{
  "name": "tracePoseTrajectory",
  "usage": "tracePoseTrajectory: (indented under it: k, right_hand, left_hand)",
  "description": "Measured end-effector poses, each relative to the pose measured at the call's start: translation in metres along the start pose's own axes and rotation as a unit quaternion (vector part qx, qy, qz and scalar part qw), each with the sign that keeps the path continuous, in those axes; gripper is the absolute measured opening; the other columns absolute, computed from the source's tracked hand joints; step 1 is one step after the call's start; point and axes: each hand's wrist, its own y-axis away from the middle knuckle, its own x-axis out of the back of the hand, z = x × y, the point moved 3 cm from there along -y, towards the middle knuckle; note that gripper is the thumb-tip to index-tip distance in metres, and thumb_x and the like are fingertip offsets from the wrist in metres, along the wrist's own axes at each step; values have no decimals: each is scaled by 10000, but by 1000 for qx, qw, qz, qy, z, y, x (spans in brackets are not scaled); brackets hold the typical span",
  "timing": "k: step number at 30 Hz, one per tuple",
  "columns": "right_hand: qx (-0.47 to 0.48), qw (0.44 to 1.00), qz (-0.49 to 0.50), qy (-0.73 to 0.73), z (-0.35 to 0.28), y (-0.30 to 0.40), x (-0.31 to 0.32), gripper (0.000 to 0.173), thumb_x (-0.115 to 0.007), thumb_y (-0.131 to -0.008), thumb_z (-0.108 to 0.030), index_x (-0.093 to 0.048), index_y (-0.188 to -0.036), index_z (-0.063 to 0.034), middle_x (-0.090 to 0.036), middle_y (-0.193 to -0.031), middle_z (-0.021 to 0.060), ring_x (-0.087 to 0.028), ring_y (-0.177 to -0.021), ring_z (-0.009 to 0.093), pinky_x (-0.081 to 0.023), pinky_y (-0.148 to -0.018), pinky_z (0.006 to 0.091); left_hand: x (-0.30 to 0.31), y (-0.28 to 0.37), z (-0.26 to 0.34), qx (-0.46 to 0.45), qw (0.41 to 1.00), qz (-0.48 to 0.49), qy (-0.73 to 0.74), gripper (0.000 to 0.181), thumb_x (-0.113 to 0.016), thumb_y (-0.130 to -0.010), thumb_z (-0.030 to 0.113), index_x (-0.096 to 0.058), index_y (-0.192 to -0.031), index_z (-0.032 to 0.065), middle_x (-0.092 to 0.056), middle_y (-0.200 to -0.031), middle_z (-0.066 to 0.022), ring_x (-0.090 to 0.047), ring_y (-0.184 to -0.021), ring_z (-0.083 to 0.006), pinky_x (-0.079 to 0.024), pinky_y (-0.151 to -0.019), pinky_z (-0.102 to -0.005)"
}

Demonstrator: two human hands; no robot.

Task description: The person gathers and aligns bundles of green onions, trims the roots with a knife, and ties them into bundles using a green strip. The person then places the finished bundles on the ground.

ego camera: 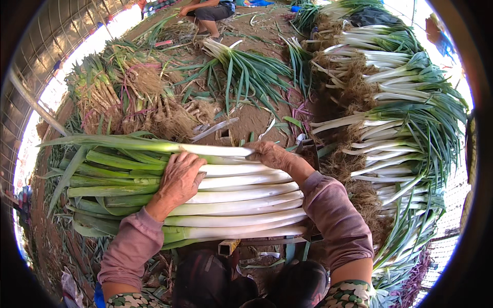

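Note:
A row of long green onions [238, 220] lies crosswise before me, white stems to the right and green leaves to the left. My left hand [179, 179] rests palm down on the stalks, its thumb apart and its fingertips against the lower edge of the topmost onion [215, 150]. That onion runs along the far side of the row. At its white end, my right hand [271, 154] has its fingers closed around the tip. The stems' right ends lie against a dark metal plate [310, 152], partly hidden by my right forearm.
Rooted onions [389, 134] are heaped along the right side. Tied, rooty bundles [146, 96] stand at the far left, and a loose bunch [246, 69] lies on the soil. Beyond, a person [212, 15] squats. A square metal tube [229, 246] juts out below the row.

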Motion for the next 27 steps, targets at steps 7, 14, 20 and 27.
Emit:
tracePoseTrajectory:
  k: [7, 14, 20, 27]
  right_hand:
    - [-32, 995, -4, 90, -15, 30, -1, 487, -482, -971, -505, -554, -1338, -194, -668, -1103, 205, -625, -1048, 386, -488, -894, 458]
    - [-65, 991, 3, 119, -3, 20, -21, 407, -421, -999, -442, -602, -1281, -211, -629, -1236, 139, -588, -1120, 346, -446, -928, 513]
    - [31, 930, -20, 367, 39, 39, -30, 388, -460, -968, -370, -570, -1318, -243, -458, -1465, 23, -434, -1302, 299, -386, -1023, 521]
    - [-68, 984, 38, 158, 13, 54, -18, 521, -376, -1004, -499, -490, -1402, -183, -454, -1457, 111, -420, -1329, 356, -324, -1049, 599]
  left_hand:
    - [3, 1, 2, -10, 1000, 13, 15, 269, -681, -820, 145, -622, -1069, 61, -597, -1062, -104, -522, -1065, -305, -384, -921, -427]
    - [10, -2, -7, -25, 998, 28, -53, 334, -686, -847, 181, -626, -1152, 60, -602, -1133, -118, -529, -1110, -333, -363, -1038, -468]
    - [-9, -25, 7, -8, 994, -80, -71, 468, -566, -930, 353, -567, -1310, 81, -571, -1273, -179, -493, -1217, -357, -290, -1113, -507]
    - [-24, -20, -3, -17, 996, -52, -67, 403, -581, -900, 223, -575, -1248, 22, -570, -1153, -189, -496, -1120, -377, -329, -1055, -504]
